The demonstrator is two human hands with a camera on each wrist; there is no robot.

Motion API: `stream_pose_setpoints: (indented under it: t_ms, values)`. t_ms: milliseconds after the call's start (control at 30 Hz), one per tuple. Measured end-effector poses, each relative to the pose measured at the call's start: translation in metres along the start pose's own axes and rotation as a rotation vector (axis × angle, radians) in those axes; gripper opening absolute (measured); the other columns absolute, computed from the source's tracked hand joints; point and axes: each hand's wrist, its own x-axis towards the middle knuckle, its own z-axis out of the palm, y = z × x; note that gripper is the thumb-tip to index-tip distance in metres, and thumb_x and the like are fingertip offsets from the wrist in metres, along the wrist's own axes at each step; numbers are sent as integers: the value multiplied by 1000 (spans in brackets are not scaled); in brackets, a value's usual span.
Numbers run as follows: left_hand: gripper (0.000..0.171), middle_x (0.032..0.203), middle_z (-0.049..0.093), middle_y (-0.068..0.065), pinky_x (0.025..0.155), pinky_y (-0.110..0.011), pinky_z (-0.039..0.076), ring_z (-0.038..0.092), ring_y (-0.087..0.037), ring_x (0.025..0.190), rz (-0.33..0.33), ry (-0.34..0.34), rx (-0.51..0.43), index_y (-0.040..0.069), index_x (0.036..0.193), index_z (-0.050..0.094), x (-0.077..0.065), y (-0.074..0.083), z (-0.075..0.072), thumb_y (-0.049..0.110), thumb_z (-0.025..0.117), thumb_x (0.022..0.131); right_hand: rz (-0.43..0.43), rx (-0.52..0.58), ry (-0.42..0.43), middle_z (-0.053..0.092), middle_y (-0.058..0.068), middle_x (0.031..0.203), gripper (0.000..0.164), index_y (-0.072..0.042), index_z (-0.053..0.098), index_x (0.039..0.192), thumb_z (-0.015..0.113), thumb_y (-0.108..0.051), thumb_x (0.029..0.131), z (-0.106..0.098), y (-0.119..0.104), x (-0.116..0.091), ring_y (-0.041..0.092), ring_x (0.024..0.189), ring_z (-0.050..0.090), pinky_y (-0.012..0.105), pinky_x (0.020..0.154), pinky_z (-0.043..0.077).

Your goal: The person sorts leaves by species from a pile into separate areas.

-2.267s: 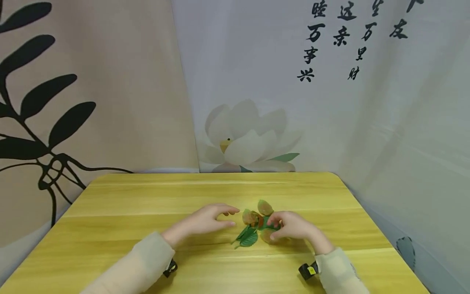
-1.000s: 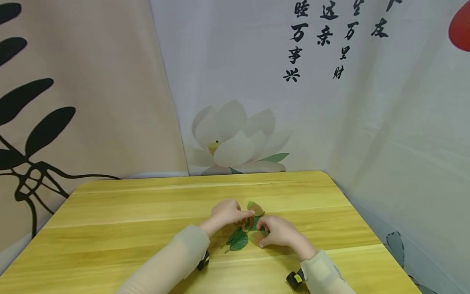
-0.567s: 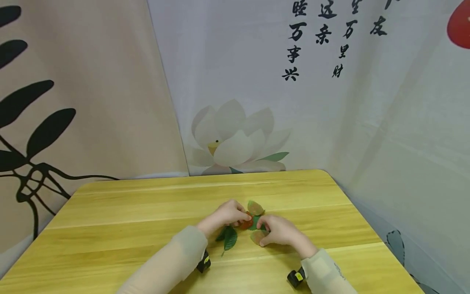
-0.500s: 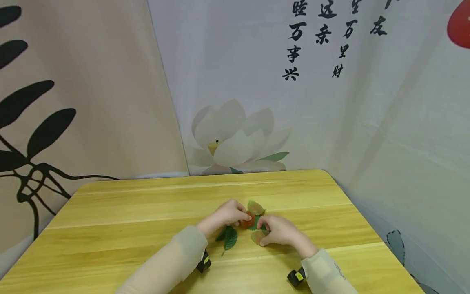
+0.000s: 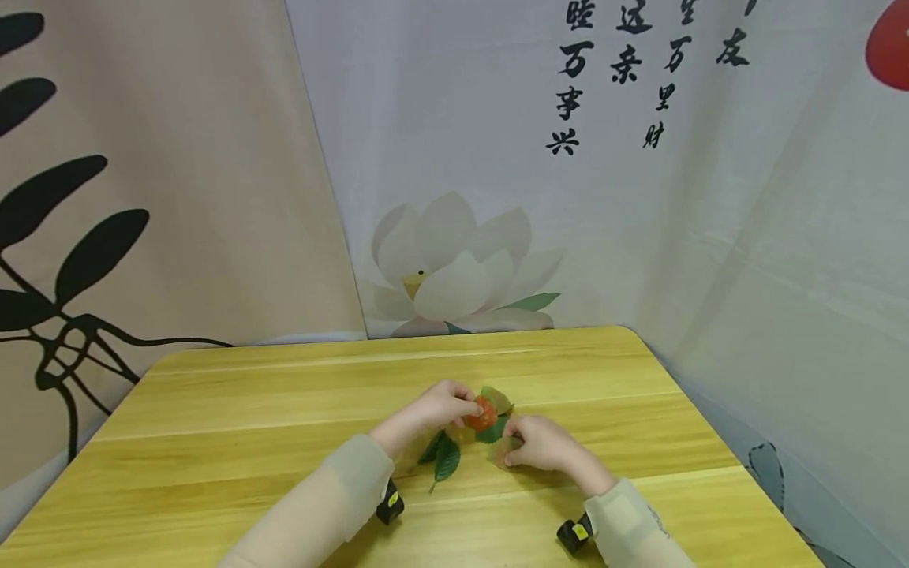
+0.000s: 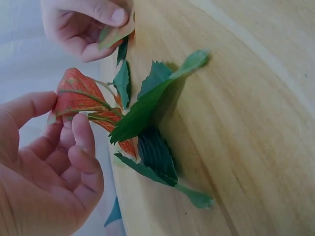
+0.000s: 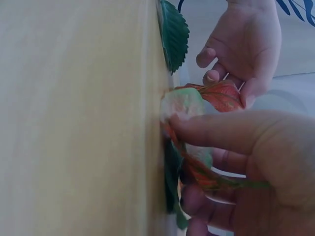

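Observation:
My left hand (image 5: 442, 404) pinches a red-orange artificial leaf (image 5: 484, 414) between thumb and fingertips; its yellow veins show in the left wrist view, where the leaf (image 6: 76, 91) tilts up off the table. My right hand (image 5: 545, 446) pinches a pale green-and-orange leaf (image 5: 499, 451) at its edge. Next to the left hand lie dark green serrated leaves (image 5: 447, 457), with stubby stem ends in the left wrist view. Between the hands is another green leaf (image 5: 492, 432), and a second pale leaf (image 5: 500, 398) sits behind it. Whether all these leaves join on one stem is hidden.
The leaves lie on a yellow wood-grain table (image 5: 284, 402) whose far edge meets a printed cloth backdrop (image 5: 454, 158). Black wrist cameras sit under both cuffs, one at the left cuff (image 5: 390, 503) and one at the right cuff (image 5: 574, 535).
The left hand has come right to the leaves, taken hold of the red-orange leaf and raised it slightly. The green leaves have turned and shifted. The right hand stays at the pale leaf.

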Motion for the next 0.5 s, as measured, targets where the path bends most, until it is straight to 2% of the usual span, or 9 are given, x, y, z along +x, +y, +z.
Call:
stream_pose_setpoints:
  t_ms: [200, 367, 500]
  values:
    - [26, 72, 59, 2, 46, -26, 35, 64, -35, 75, 10, -3, -26, 12, 70, 55, -2, 0, 0, 22, 66, 92, -15, 108, 36, 53, -3, 73, 14, -9, 58, 81, 71, -3, 82, -5, 2, 1, 12, 62, 45, 28, 57, 39]
    - [26, 68, 54, 3, 47, -26, 33, 62, -36, 74, 1, -10, -76, 13, 70, 54, -2, 0, -1, 22, 66, 92, -13, 226, 46, 42, -2, 66, 17, -6, 48, 78, 63, -1, 84, -11, 2, -1, 11, 57, 41, 24, 51, 38]
    - [28, 68, 53, 2, 48, -27, 32, 62, -36, 76, 3, -20, -116, 13, 70, 52, -2, -2, -3, 22, 66, 92, 28, 331, 30, 46, 0, 63, 21, -6, 41, 78, 56, -3, 92, -10, 6, -1, 15, 58, 55, 23, 46, 37]
